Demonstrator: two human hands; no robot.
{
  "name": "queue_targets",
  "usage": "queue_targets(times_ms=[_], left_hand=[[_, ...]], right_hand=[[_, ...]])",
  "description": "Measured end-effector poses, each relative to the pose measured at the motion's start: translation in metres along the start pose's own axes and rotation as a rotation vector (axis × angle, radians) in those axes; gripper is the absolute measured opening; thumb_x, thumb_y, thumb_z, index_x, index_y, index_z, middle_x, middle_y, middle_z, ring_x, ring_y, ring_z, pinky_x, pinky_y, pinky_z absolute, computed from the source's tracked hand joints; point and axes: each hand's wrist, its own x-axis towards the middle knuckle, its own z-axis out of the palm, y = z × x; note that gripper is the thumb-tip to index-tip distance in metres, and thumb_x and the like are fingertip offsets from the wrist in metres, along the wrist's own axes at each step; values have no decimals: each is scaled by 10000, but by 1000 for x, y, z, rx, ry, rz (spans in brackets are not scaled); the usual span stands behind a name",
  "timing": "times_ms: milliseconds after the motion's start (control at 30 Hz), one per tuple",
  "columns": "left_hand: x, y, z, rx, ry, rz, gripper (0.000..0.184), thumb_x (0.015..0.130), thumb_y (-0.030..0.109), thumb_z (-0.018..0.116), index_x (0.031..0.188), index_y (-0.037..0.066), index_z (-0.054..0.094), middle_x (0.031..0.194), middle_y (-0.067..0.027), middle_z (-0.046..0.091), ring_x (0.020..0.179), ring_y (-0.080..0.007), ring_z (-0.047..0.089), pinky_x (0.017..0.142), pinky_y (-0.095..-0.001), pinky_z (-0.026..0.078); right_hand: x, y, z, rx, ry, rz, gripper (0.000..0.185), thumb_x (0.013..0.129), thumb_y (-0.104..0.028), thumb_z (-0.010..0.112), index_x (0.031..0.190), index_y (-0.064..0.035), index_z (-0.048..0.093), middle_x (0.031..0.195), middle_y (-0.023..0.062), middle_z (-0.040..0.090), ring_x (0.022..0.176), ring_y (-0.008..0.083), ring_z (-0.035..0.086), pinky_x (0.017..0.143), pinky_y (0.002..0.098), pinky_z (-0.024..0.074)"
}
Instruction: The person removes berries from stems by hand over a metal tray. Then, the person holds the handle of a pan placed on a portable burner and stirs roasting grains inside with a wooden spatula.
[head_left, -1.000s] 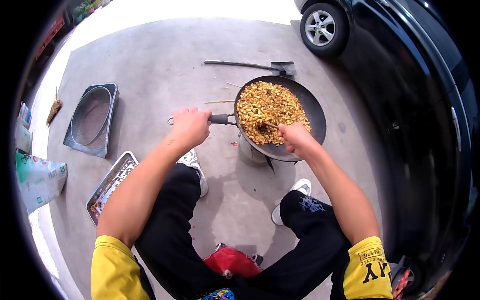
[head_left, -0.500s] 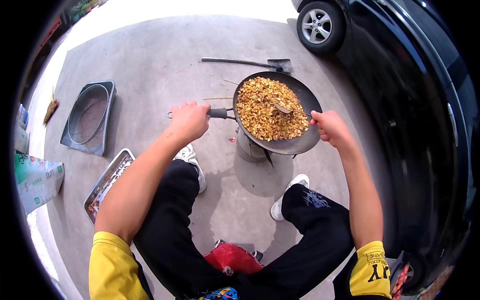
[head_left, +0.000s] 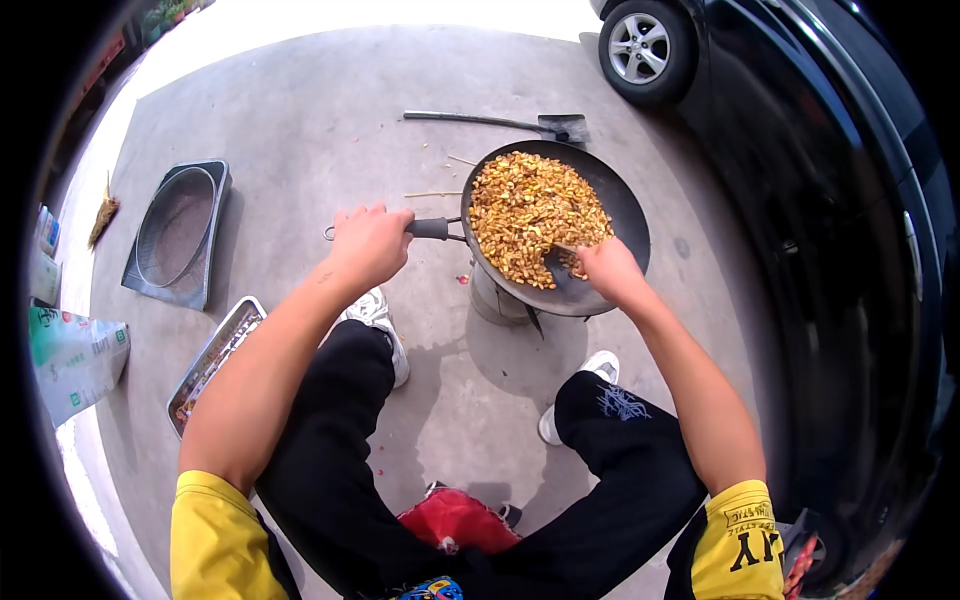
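A dark wok (head_left: 625,190) sits tilted on a small round stove (head_left: 497,303), loaded with golden-brown pieces (head_left: 535,205) that look like nuts or kernels. My left hand (head_left: 370,243) is closed around the wok's handle (head_left: 430,229) on the left side. Over the wok's right front part, my right hand (head_left: 612,270) grips the handle of a spoon (head_left: 566,248). Its head is mostly hidden among the pieces and behind my fingers. A dark bare patch of wok shows beside the spoon.
A small shovel (head_left: 480,121) lies beyond the wok. Left on the floor are a black tray (head_left: 215,240) with a round sieve (head_left: 180,225), a metal tray (head_left: 190,372) of scraps and a plastic bag (head_left: 85,365). A black car (head_left: 800,250) stands close on the right.
My right hand has moved left and down, from the wok's right rim to over its inside. The spoon has shifted toward the front, and the pieces have parted there. My left hand still holds the handle.
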Motion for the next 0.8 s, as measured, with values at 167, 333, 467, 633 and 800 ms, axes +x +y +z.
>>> queue_targets(times_ms=[167, 333, 467, 633, 800], left_hand=[[0, -1, 6, -12, 14, 16, 265, 907, 257, 560, 1153, 177, 620, 928, -123, 611, 909, -333, 594, 782, -482, 433], [-2, 4, -2, 19, 7, 2, 272, 908, 259, 558, 1160, 174, 614, 940, -123, 615, 924, -333, 596, 794, -482, 433], [-1, 4, -2, 19, 0, -7, 265, 906, 256, 558, 1150, 170, 615, 956, -127, 619, 910, -331, 602, 779, -483, 441], [3, 3, 3, 35, 2, -10, 256, 892, 264, 578, 1122, 159, 618, 924, -110, 626, 906, -330, 602, 766, -497, 434], [-2, 5, 5, 95, 43, 15, 211, 853, 264, 636, 1011, 126, 607, 866, -88, 621, 871, -315, 607, 732, -483, 438]], right_hand=[[11, -10, -6, 309, -71, 183, 366, 887, -324, 602, 793, 15, 700, 681, 203, 657, 655, 314, 656, 665, 407, 512], [-16, -13, -56, 23, -39, 39, 249, 854, -258, 622, 808, -32, 715, 658, 157, 649, 621, 291, 637, 644, 400, 504], [-44, -6, -80, -251, 48, -64, 220, 839, -234, 616, 883, -46, 720, 804, 188, 682, 755, 337, 658, 703, 419, 517], [-42, 19, -102, -376, 102, 149, 234, 827, -211, 604, 907, -19, 710, 902, 212, 683, 878, 360, 657, 767, 432, 519], [-16, 37, -89, -497, 10, 339, 294, 829, -205, 575, 1041, -35, 689, 1100, 191, 669, 1023, 353, 644, 843, 440, 517]])
